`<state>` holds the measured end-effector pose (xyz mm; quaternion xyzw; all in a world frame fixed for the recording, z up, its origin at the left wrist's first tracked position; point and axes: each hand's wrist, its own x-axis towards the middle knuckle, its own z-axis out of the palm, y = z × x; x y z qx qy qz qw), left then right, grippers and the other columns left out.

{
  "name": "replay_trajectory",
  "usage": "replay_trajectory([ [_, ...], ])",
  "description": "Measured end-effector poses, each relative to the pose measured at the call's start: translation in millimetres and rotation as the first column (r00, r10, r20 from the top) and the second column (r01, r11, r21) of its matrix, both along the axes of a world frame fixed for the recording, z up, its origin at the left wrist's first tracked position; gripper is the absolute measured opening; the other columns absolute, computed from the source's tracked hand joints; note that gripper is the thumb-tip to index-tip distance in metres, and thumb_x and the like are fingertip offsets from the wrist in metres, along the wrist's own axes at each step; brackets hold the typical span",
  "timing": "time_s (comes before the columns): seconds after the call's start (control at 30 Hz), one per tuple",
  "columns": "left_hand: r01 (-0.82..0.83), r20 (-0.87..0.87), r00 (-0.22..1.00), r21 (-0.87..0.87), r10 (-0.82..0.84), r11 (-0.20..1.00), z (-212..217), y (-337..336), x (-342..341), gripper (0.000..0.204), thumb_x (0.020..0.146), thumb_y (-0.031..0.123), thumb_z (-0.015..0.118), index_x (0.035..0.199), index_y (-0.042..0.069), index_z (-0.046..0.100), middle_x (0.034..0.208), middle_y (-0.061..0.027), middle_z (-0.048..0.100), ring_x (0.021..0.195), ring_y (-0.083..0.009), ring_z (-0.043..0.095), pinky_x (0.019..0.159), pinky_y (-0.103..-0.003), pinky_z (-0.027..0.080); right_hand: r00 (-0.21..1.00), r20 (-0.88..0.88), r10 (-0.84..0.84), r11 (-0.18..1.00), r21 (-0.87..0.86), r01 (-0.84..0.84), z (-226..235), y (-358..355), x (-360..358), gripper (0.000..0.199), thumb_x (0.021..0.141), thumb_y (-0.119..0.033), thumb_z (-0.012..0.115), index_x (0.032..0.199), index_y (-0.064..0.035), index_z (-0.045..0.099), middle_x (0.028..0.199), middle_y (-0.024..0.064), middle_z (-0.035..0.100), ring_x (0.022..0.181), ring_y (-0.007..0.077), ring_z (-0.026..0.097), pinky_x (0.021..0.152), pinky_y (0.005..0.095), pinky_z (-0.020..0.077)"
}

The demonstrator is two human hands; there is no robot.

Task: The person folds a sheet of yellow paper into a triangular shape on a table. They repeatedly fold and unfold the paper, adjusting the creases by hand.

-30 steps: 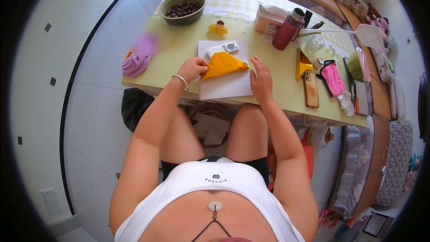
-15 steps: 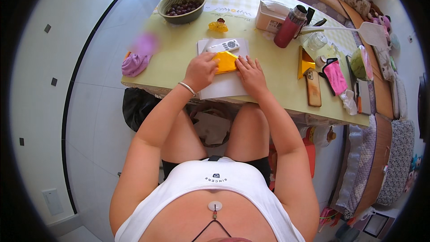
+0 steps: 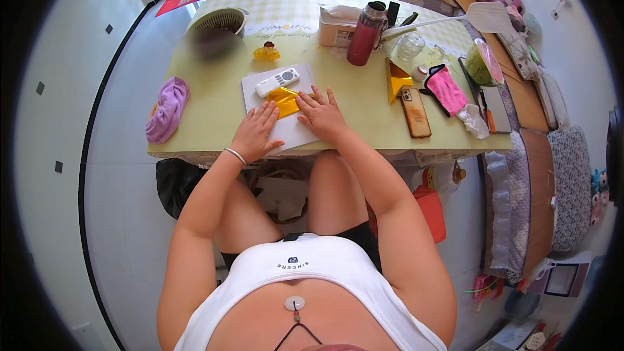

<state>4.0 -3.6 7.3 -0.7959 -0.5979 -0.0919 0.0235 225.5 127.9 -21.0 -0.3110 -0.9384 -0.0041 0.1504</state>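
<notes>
Gold foil paper (image 3: 283,101) lies on a white sheet (image 3: 286,131) on the green surface (image 3: 364,107), just below a white remote (image 3: 277,82). Left hand (image 3: 255,131) and right hand (image 3: 322,114) press flat, fingers spread, gripping nothing. Judgement: crease cleanly by holding one edge pinned while smoothing outward.

The gold paper (image 3: 284,101) got folded way down: a second back it was a big triangle on the white sheet (image 3: 276,107), then a small folded piece. Both hands slid back toward the table's near edge, left hand (image 3: 255,132) flat on the sheet, right hand (image 3: 320,116) pressing the fold.
</notes>
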Motion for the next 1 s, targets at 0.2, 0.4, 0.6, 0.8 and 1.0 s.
replay_trajectory([
  [0.2,-0.050,-0.088,0.995,-0.011,0.048,0.999,22,6,12,0.093,0.093,0.066,0.051,0.153,-0.003,0.034,0.164,-0.0204,0.025,0.155,-0.0308,0.016,0.125,-0.050,0.007,0.999,0.046,-0.018,1.000,-0.011,0.019,-2,0,0,0.058,0.102,-0.048,0.046,0.150,-0.0167,0.048,0.160,-0.0006,0.040,0.153,0.0275,0.024,0.124,0.0555,0.0063],
  [0.4,-0.103,-0.056,0.994,-0.163,0.095,0.981,9,28,36,0.101,0.092,0.070,0.048,0.158,-0.002,0.021,0.166,-0.0210,0.016,0.156,-0.0325,0.010,0.125,-0.048,0.004,1.000,0.023,-0.008,1.000,0.009,0.008,-3,-5,-2,0.057,0.101,-0.047,0.047,0.149,-0.0167,0.049,0.159,0.0004,0.042,0.153,0.0289,0.025,0.124,0.0568,0.0062],
  [0.6,-0.102,-0.009,0.995,-0.200,0.102,0.974,2,30,34,0.105,0.090,0.072,0.050,0.159,0.000,0.018,0.168,-0.0205,0.012,0.157,-0.0321,0.006,0.125,-0.048,0.003,0.996,-0.078,0.033,0.999,0.029,-0.031,3,-4,3,0.059,0.098,-0.041,0.055,0.150,-0.0148,0.047,0.158,0.0051,0.042,0.152,0.0314,0.026,0.124,0.0564,0.0077],
  [0.8,-0.110,-0.024,0.994,-0.184,0.107,0.977,11,32,36,0.107,0.087,0.072,0.055,0.159,0.000,0.019,0.168,-0.0209,0.010,0.157,-0.0330,0.005,0.124,-0.051,0.003,0.766,-0.614,-0.191,0.970,0.001,0.243,18,32,61,0.070,0.083,-0.015,0.071,0.148,-0.0044,0.045,0.153,0.0206,0.044,0.144,0.0373,0.037,0.120,0.0494,0.0258],
  [1.0,-0.025,0.070,0.997,0.005,0.024,1.000,25,17,49,0.107,0.084,0.064,0.066,0.159,0.002,0.021,0.167,-0.0226,0.010,0.156,-0.0361,0.006,0.122,-0.058,0.003,0.552,-0.518,-0.653,0.662,-0.037,0.749,2,84,157,0.070,0.082,-0.007,0.061,0.149,-0.0004,0.042,0.157,0.0249,0.035,0.146,0.0439,0.030,0.121,0.0485,0.0255],
])
